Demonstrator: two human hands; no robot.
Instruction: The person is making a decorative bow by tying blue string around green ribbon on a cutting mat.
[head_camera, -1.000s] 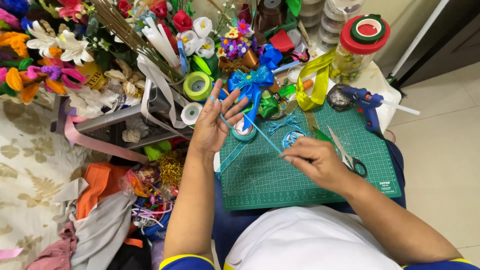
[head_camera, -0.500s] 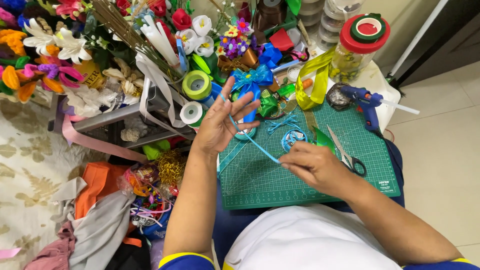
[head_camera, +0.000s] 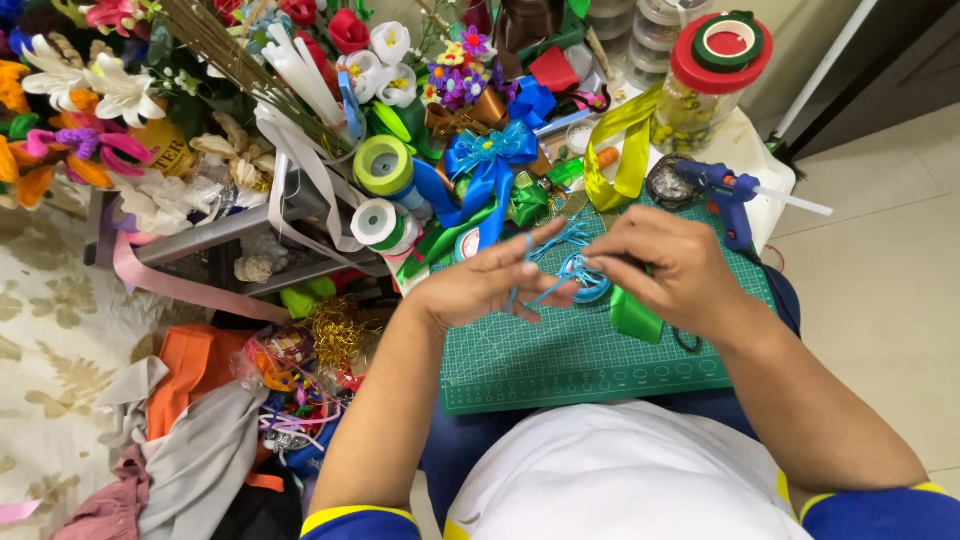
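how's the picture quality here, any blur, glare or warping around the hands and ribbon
Head view: even, soft light, no hard shadows. The left hand and right hand are slightly motion-softened, so the thin blue ribbon reads as a faint line. The green cutting mat is sharp; the wide lens bends the edges; no strong glare.

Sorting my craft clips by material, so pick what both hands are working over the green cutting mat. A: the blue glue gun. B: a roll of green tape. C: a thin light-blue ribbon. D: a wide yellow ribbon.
C: the left hand and right hand meet over the green cutting mat with a thin light-blue ribbon looped between their fingers.
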